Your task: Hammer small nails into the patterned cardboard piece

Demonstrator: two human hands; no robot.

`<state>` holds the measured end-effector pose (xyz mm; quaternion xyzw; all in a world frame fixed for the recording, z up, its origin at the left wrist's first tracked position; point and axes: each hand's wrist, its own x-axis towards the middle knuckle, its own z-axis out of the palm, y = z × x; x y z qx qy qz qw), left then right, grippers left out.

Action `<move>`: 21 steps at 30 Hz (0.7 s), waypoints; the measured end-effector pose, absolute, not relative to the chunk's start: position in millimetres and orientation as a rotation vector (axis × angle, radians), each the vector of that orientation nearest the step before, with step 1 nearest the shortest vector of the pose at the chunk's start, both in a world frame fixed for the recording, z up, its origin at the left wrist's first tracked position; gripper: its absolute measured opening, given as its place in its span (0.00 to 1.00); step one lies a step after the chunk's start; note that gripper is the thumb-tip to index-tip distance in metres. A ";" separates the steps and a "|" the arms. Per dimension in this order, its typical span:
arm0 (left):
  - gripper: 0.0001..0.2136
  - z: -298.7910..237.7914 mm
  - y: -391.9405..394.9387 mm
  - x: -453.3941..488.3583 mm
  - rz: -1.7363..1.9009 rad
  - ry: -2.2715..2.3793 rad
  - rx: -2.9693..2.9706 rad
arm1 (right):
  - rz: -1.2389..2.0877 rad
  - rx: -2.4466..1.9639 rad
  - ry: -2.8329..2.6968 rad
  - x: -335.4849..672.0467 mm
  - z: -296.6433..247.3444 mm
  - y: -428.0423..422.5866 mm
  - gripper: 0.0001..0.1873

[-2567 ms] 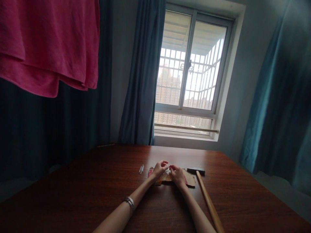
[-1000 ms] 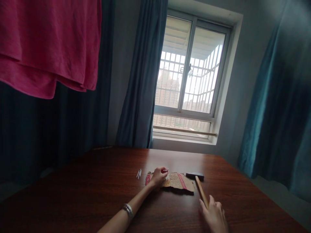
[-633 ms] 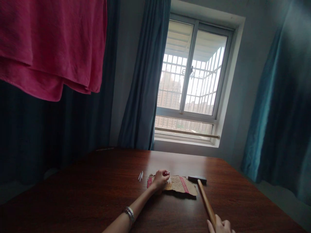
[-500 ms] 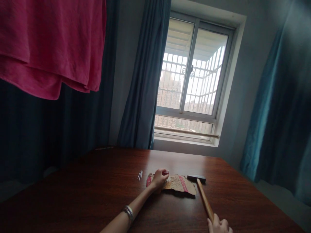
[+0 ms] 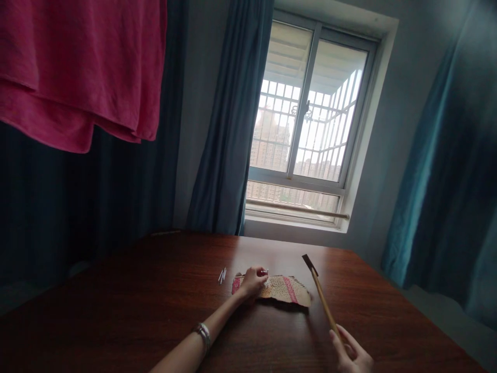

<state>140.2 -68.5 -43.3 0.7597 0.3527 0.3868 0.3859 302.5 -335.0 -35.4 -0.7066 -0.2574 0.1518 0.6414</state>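
Observation:
My left hand (image 5: 253, 282) rests on the left end of a tan piece of cardboard with pink stripes (image 5: 285, 290), its fingers pinched round a small thin thing I cannot make out, held upright on the card. My right hand (image 5: 351, 354) is closed round the end of a long wooden handle. It belongs to a hammer (image 5: 319, 293), which is raised off the table with its dark head (image 5: 309, 262) tilted above the card's right end. A bracelet is on my left wrist.
A few thin pale nails (image 5: 222, 275) lie on the dark wooden table (image 5: 147, 300) left of the card. Behind are a barred window (image 5: 306, 124), blue curtains (image 5: 229, 119) and a pink cloth (image 5: 77, 67) hanging at the upper left.
My right hand left the card, took the hammer's handle at its end and lifted the head off the table. My left hand stayed on the card.

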 end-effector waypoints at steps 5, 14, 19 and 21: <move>0.09 -47.3 -66.2 140.7 0.983 0.900 1.943 | 0.774 -1.224 -0.470 279.6 -19.2 -333.2 0.38; 0.10 -50.7 -63.7 140.9 0.989 0.864 1.911 | 0.948 -1.150 -0.640 251.4 1.6 -327.4 0.35; 0.10 -51.3 -63.4 140.5 0.992 0.855 1.909 | 0.978 -1.148 -0.702 241.4 8.4 -320.7 0.34; 0.10 -51.2 -63.7 141.0 0.990 0.876 1.919 | 0.972 -1.153 -0.715 239.5 11.2 -318.8 0.34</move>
